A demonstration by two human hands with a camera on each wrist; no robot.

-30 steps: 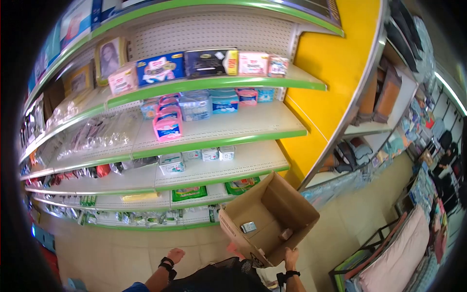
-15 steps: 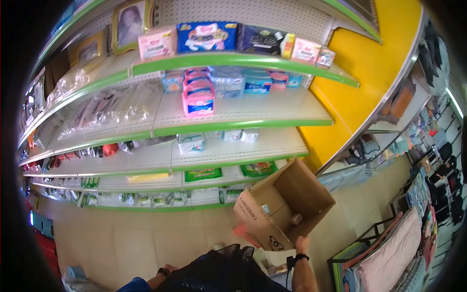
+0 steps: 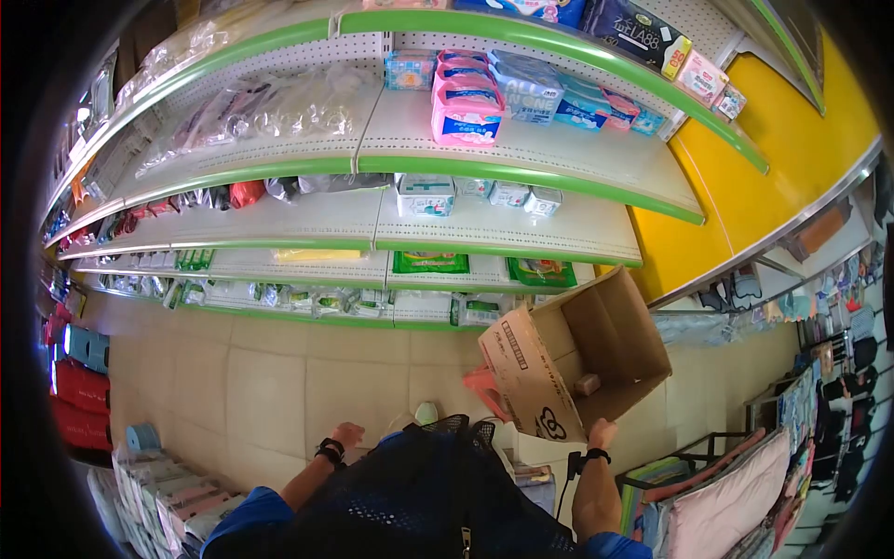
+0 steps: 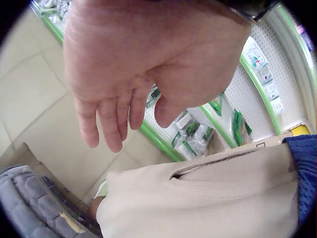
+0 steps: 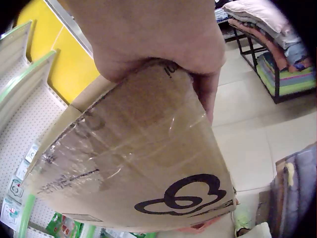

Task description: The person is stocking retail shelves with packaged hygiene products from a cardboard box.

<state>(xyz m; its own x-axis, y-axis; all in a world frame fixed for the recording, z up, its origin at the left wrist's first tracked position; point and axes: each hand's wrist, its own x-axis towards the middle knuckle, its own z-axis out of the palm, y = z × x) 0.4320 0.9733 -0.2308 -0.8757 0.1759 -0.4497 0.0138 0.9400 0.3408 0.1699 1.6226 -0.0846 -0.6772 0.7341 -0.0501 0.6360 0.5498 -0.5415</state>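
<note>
My right hand [image 3: 602, 433] grips the near corner of an open cardboard box [image 3: 526, 373], which hangs tilted in front of the lower shelves. In the right wrist view, the fingers curl over the rim of the box [image 5: 173, 144], a printed black looped mark on its side. A small pinkish-brown carton [image 3: 588, 384] lies inside; the near wall hides part of the interior. To the left, my left hand [image 3: 347, 435] is held away from the box. The left wrist view shows that hand [image 4: 148, 64] with loosely extended fingers and nothing in it.
Green-edged shelves [image 3: 521, 168] curve across the front, bearing pink packs [image 3: 468, 112] and small white-blue packs [image 3: 426, 197]. A yellow end panel [image 3: 708, 177] closes their right side. Folded textiles and a pink pillow [image 3: 717, 494] sit on a rack at right. Stacked goods [image 3: 168, 494] stand at lower left.
The head view has tilted down, so shelves sit higher in it and more of the body shows. The right hand has kept its grip on the box. The left hand has come back further into view.
</note>
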